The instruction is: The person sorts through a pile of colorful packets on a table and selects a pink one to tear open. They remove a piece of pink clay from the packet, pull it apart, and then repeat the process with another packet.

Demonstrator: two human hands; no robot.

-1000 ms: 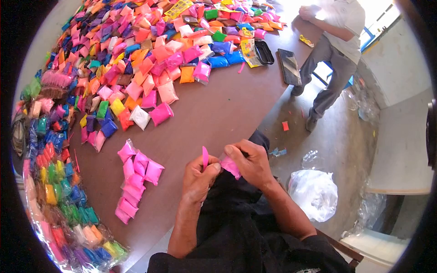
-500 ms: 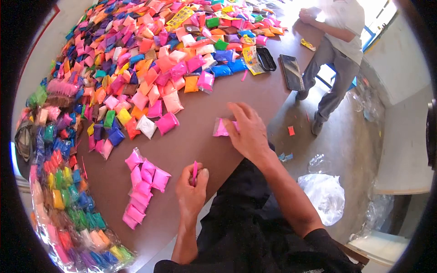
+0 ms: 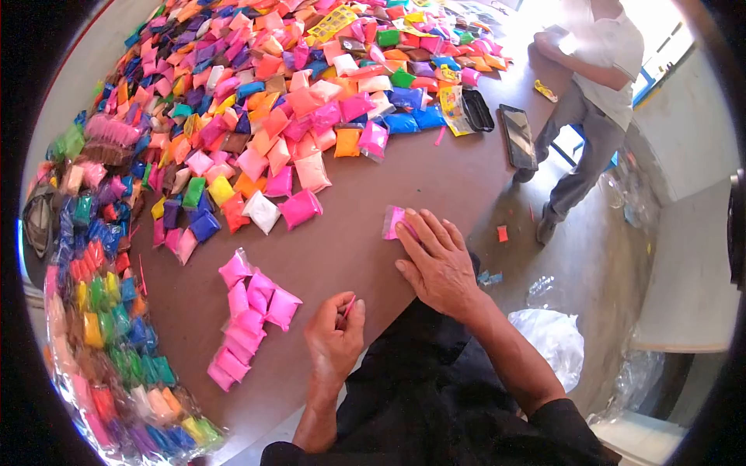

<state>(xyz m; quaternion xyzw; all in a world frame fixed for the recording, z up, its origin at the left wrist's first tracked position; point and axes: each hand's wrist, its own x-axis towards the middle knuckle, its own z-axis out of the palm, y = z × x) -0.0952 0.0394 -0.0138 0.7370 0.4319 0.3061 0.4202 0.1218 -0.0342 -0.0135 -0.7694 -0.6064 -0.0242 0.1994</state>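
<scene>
My left hand (image 3: 334, 335) is closed around a thin pink stick (image 3: 350, 305), with its tip showing between thumb and fingers. Stretched out flat, my right hand (image 3: 441, 268) lies over a small clear packet with pink filling (image 3: 395, 222) near the table edge. Its fingers cover the right part of that packet. To the left of my left hand, a cluster of pink packets (image 3: 247, 325) rests on the brown table (image 3: 350, 252).
A large heap of colourful packets (image 3: 264, 116) covers the far and left table. Near the right edge are a black tray (image 3: 478, 110) and a dark phone-like slab (image 3: 518, 137). Another person (image 3: 594, 101) stands beyond; a white plastic bag (image 3: 550, 342) is on the floor.
My right hand has gone from raised, bent fingers to lying flat over the pink packet. In my left hand the stick has tilted from upright to slanted. The view has shifted slightly.
</scene>
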